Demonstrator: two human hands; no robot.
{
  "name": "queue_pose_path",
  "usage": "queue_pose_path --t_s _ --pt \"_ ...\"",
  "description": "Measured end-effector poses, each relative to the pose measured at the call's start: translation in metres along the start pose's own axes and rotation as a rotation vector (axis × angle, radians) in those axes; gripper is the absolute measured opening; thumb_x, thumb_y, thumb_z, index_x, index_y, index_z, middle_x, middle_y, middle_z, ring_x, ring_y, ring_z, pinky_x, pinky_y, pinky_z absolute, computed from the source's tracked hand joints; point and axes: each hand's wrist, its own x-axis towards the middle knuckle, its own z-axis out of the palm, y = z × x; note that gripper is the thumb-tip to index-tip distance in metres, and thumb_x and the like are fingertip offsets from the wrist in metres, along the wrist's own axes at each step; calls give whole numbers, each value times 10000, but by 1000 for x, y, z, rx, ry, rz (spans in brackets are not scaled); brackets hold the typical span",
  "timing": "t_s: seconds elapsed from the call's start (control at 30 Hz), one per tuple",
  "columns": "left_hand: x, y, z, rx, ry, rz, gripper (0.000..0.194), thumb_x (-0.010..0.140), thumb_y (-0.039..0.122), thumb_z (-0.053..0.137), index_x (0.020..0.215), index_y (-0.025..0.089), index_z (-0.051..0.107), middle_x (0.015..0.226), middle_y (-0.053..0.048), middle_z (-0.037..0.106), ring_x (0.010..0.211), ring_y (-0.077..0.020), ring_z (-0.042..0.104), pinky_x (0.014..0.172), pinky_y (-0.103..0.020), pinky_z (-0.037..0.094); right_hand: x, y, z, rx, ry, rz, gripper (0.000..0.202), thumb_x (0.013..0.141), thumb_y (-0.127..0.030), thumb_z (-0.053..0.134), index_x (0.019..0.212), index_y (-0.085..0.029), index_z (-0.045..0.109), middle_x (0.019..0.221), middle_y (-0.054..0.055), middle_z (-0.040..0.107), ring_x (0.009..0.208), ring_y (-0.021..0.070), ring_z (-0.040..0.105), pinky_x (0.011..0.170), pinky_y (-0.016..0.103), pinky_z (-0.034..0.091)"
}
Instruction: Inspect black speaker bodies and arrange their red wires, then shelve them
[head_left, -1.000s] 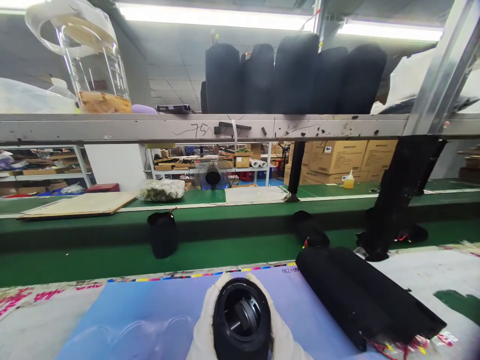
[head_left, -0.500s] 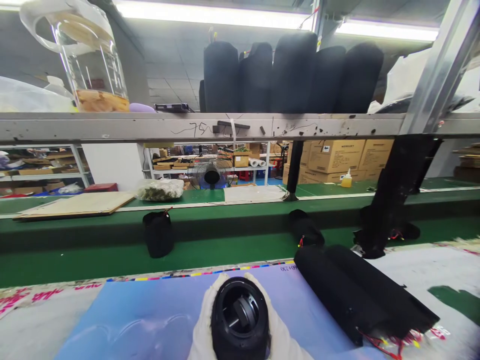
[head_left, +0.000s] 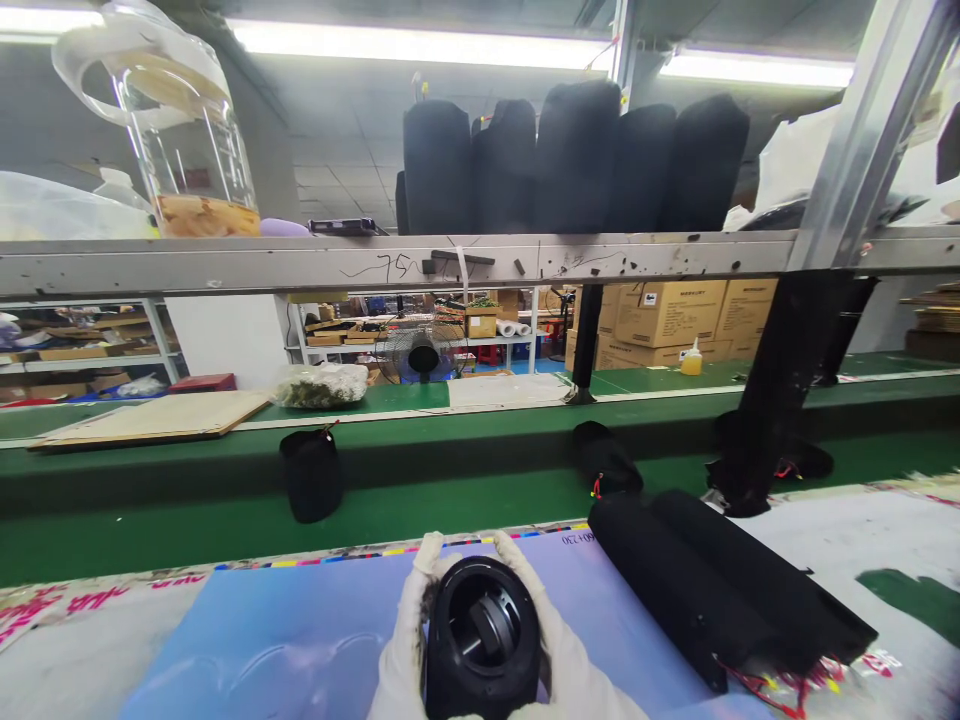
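Observation:
A black round housing with an open ring-shaped top and a part visible inside stands upright at the bottom centre. My left hand, in a white glove, wraps its left side. On its right side is my right hand, gloved in white too, with its fingers pressed round the housing. Under them lies a blue printed sheet. To the right, long black fabric-covered tubes with red and yellow wires at their ends lie on the table.
Black pouches rest on the green conveyor beyond the sheet. Above runs a shelf rail holding a glass jar and several black cylinders. A black-wrapped post stands at the right.
The fingertips of both my hands have lifted and now stick up beyond the rim of the housing. The camera view has tilted slightly upward.

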Motion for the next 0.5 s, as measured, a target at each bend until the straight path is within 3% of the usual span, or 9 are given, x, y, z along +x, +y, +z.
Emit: queue_pose_path --t_s 0.07,0.1,0.23,0.33,0.4,0.5 --pt "1 -7 -2 64 -10 32 917 790 514 710 1530 285 219 1337 -108 602 1189 -325 613 1032 -462 487 0 0 -2 -36 0 -3 338 941 -329 605 1238 -174 565 1246 87 601 1048 233 632 868 439 551" --pt "2 -10 -3 117 -10 60 869 819 521 670 1529 279 231 1329 -111 609 1182 -324 619 1017 -457 499 1 1 -3 -55 0 -4 338 941 -330 605 1238 -174 565 1246 87 601 1048 233 632 869 440 551" --pt "7 -17 -10 292 32 197 512 925 465 517 1408 295 487 1268 -90 655 1167 -303 630 1009 -446 510 3 3 -8 -134 -2 -11 323 946 -324 597 1236 -183 570 1262 88 595 1063 233 625 885 441 544" --pt "14 -20 -17 352 56 297 459 904 488 540 1315 290 592 1246 -86 668 1179 -306 616 1030 -454 489 0 6 -9 -185 -12 -23 343 953 -340 580 1279 -235 550 1348 88 546 1156 253 580 947 461 513" --pt "19 -22 -20 416 59 364 418 930 493 486 1268 296 633 1185 -87 697 1123 -283 648 989 -434 510 -3 9 -9 -212 -22 -33 464 912 -387 630 1348 -299 499 1434 84 483 1253 287 516 1033 489 454" --pt "21 -24 -19 471 61 392 390 976 451 398 1233 313 656 1113 -79 715 1043 -248 682 911 -387 543 -4 14 -13 -234 -57 -44 764 742 -421 797 1412 -371 432 1479 58 455 1341 333 442 1143 467 351"
